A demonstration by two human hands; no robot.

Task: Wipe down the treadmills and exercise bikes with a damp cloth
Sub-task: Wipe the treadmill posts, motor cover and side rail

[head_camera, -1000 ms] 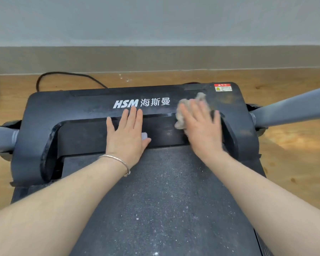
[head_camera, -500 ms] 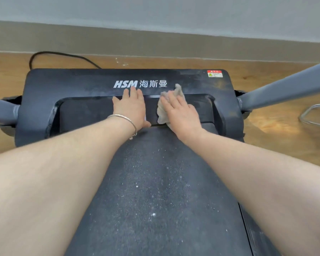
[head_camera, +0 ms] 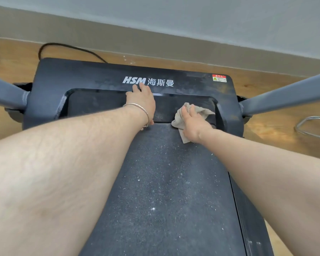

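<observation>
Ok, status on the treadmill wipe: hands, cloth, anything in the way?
Left hand flat on motor cover by HSM logo. Right hand pressing beige cloth at front edge of belt. Belt dusty, white specks. Only left hand near cloth's path.

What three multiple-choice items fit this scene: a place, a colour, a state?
1. Where is the cloth?
A) on the floor
B) under the right hand, at the belt's front end
C) on a grey post

2. The warning sticker's top is:
A) red
B) blue
C) green

3. The left hand is:
A) gripping the cloth
B) lifted in air
C) flat on the motor cover

Key: B, the hand presses it there; A, a red band shows; C, straight fingers reach the logo.
</observation>
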